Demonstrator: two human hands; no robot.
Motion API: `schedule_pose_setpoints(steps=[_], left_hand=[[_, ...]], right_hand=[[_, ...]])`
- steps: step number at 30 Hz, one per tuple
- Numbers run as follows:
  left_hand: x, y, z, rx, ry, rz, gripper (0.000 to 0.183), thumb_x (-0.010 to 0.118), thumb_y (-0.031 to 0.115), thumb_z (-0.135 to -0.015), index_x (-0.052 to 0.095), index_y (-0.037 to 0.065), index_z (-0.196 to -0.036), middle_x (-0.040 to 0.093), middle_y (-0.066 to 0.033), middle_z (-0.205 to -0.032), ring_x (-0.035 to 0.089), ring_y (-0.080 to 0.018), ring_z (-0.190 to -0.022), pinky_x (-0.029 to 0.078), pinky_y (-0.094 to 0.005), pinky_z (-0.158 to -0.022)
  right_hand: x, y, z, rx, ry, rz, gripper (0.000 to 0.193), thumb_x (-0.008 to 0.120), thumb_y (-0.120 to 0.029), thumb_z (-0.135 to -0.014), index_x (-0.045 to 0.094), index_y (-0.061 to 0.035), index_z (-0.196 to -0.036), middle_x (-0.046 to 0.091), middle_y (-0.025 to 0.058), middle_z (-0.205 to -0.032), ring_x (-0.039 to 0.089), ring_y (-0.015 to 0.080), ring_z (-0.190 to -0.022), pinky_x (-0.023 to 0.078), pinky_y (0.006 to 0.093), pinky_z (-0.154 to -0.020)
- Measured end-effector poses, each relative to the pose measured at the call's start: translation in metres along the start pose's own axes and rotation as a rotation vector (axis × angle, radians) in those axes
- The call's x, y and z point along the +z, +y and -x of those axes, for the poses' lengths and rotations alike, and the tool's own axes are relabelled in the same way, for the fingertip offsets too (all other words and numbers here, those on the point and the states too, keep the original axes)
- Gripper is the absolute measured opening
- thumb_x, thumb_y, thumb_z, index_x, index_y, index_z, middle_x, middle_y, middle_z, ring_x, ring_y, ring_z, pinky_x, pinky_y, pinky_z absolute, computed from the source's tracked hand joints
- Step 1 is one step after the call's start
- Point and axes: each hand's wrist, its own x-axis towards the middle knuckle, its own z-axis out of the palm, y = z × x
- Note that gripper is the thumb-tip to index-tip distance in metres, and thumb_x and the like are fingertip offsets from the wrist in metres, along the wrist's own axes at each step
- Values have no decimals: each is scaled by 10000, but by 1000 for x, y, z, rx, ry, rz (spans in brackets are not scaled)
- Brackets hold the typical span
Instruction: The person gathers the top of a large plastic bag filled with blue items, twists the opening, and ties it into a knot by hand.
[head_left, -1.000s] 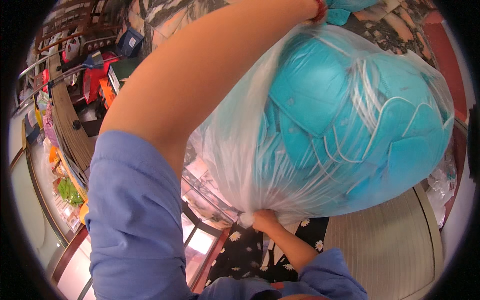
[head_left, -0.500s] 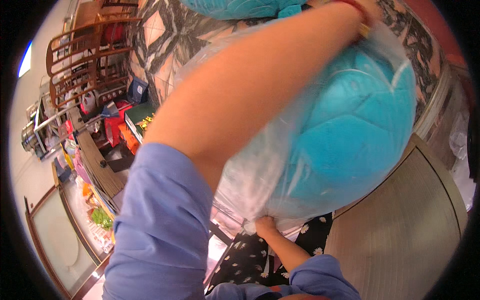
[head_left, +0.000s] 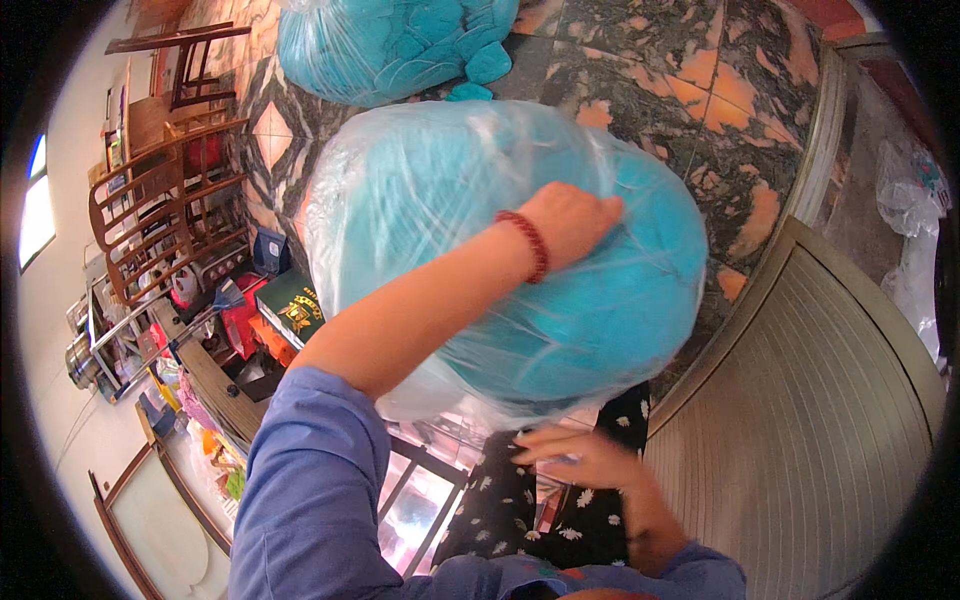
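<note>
A large clear plastic bag, packed with turquoise soft-looking rounded pieces, stands right in front of me. What kind of pieces they are I cannot tell through the film. My left hand, with a red bead bracelet at the wrist, reaches across the top of the bag, its fingers curled into the plastic. Near the bag's lower edge, close to my legs, is my right hand. It is slightly blurred, with its fingers stretched out and holding nothing.
A second filled bag sits beyond on the patterned tile floor. A ribbed metal door panel stands at the right. Wooden chairs, a dark green box and assorted goods crowd the left side.
My left hand has drawn back from the bag's far right side onto its top. The bag has shifted left. My right hand has let go of the gathered plastic at the near edge.
</note>
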Motion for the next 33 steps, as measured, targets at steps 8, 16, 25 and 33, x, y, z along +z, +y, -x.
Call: schedule_pose_setpoints(steps=[8,16,25,33], left_hand=[[-11,-60,4,-2,185,-24,165,476,98,-858,484,50,-1016,636,-164,-861,624,-399,-785,492,-491,-653],[-6,-91,87,-62,615,295,127,543,36,-883,585,25,-1002,606,-168,-764,608,-323,-667,469,-385,-598],[-70,-96,193,-35,929,362,125,502,-5,-945,621,1,-981,639,-22,-882,554,-87,-761,450,-219,-709],[59,-96,253,-407,1048,83,624,746,64,-705,504,32,-1278,540,-174,-1280,474,-348,-1239,358,-449,-1046]], right_hand=[[-344,127,38,265,1281,107,645,477,-521,-947,426,-77,-1412,478,96,-1399,366,263,-1355,262,425,-1110],[-204,151,-121,280,1047,-301,596,454,-416,-976,358,-68,-1450,448,122,-1414,422,253,-1289,322,381,-1074],[35,36,-254,-79,617,586,943,680,-552,-761,263,-110,-1483,265,339,-1458,337,502,-1311,341,513,-1059],[-15,59,-419,-207,534,364,876,648,-484,-828,236,-93,-1495,239,213,-1530,289,368,-1391,282,405,-1124]])
